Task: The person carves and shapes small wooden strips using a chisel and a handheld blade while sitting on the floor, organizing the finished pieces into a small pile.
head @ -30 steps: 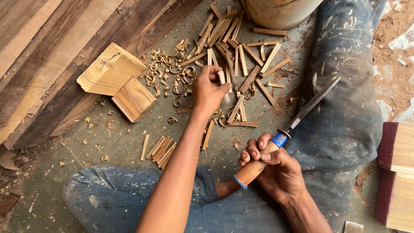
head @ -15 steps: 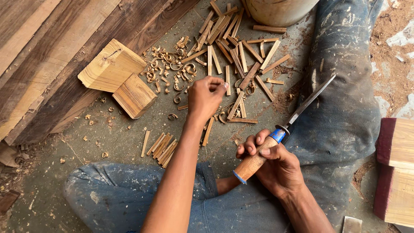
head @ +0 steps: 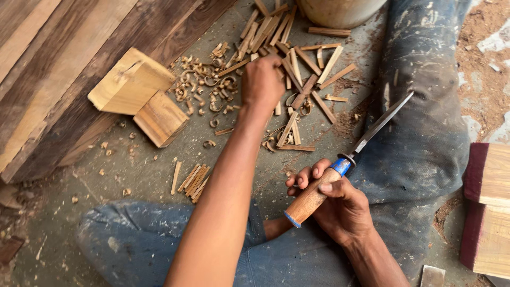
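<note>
The left hand [head: 262, 79] reaches into the sticks [head: 297, 79] beyond the block [head: 135, 93], its fingers curled under and hidden, so I cannot tell whether it pinches one. The bucket [head: 340, 10] past the sticks is cut off at the top edge. The right hand [head: 332, 204] is wrapped tight round the chisel [head: 340, 170] (wooden handle, blue collar), well to the right of the block, blade slanting up over the jeans. Since half a second ago the left hand has moved slightly farther into the pile. Bare floor lies open just below the block, beside a small bundle [head: 192, 180].
</note>
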